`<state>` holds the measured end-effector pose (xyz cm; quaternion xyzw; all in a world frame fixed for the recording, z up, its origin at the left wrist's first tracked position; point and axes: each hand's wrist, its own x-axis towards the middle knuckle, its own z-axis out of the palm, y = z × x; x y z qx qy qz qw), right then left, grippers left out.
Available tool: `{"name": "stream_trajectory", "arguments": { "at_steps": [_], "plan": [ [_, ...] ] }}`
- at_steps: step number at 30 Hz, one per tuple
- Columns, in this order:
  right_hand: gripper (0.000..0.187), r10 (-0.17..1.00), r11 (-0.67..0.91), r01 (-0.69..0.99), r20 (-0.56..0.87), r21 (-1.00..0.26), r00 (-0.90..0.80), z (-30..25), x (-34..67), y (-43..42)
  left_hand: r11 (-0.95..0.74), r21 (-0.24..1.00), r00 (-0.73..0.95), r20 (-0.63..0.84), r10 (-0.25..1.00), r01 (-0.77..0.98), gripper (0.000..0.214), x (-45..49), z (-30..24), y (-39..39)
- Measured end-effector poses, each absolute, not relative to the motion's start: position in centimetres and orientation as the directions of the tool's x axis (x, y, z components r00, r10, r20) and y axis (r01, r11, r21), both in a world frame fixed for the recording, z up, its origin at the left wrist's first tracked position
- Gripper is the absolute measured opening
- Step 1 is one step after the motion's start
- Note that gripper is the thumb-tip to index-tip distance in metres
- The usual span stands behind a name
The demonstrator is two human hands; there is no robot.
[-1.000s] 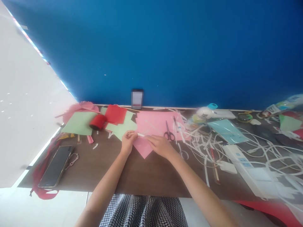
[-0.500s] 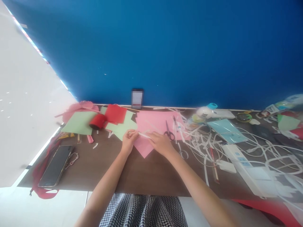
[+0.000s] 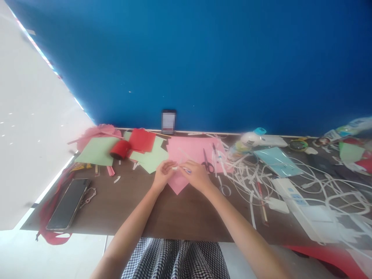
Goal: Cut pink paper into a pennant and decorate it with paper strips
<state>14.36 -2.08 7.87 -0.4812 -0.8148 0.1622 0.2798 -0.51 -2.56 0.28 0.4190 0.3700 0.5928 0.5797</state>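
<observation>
In the head view, the left grip [image 3: 162, 173] is closed to a pinch on a small white strip [image 3: 174, 168], and the right grip [image 3: 195, 173] is pinched at its other end; the strip sits between the two, its ends hidden by the fingers. Just beneath both lies a pink sheet [image 3: 177, 186], its corner pointing down the bench [image 3: 180, 217]. With so little strip showing, uneven pull could let it slip, crease or tear. Pressing down could wrinkle the sheet below. The scissors [image 3: 206, 162], just beyond the right grip, could be nudged by its knuckles; a dropped strip could get lost among the white scraps [image 3: 245, 175] farther to its right.
</observation>
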Motion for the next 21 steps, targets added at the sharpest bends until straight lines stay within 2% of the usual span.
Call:
{"name": "stream_trajectory", "arguments": {
  "at_steps": [3,9,14,18,21],
  "plan": [
    [0.017,0.892,0.451,0.661,0.296,-0.600,-0.341,8.0,14.3,-2.0,-0.080,0.927,0.052,0.106,0.993,-0.368,0.038,-0.1,0.2,-2.7],
    [0.017,0.914,0.400,0.588,0.257,-0.703,-0.315,8.2,14.0,-2.1,-0.088,0.946,-0.051,0.076,0.996,-0.313,0.029,0.6,0.1,-2.8],
    [0.017,0.929,0.359,0.582,0.219,-0.730,-0.298,8.4,13.9,-2.3,-0.083,0.940,-0.009,0.085,0.996,-0.331,0.031,0.4,0.8,-3.1],
    [0.017,0.934,0.339,0.567,0.196,-0.751,-0.299,8.8,14.1,-2.2,-0.001,0.940,0.081,0.031,0.996,-0.342,0.032,0.3,0.9,-3.2],
    [0.017,0.936,0.329,0.560,0.182,-0.761,-0.302,9.4,14.3,-2.3,0.001,0.943,0.060,0.020,0.998,-0.333,0.029,0.3,0.8,-3.1]
  ]
}}
